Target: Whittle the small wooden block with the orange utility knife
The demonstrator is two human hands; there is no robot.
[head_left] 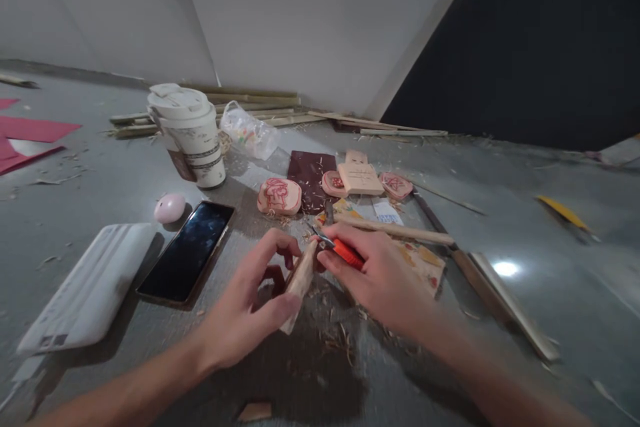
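A short, pale piece of wood [301, 280] stands tilted on edge in my left hand [260, 287], thumb on one face and fingers curled behind it. My right hand [367, 263] is closed round the orange handle of a utility knife [346, 252]. The knife's grey tip meets the upper end of the wood. Under and around both hands lie thin wood shavings [345, 343]. Just beyond my right hand rests a long wooden strip [400, 229] over a patterned sheet [425, 265].
Carved blocks with red drawings [279, 196] lie ahead by a dark red square [310, 173]. To the left are a lidded paper cup [197, 140], a phone [187, 253] and a white power bank [95, 287]. A yellow cutter [565, 213] lies far right; bamboo sticks [260, 107] line the wall.
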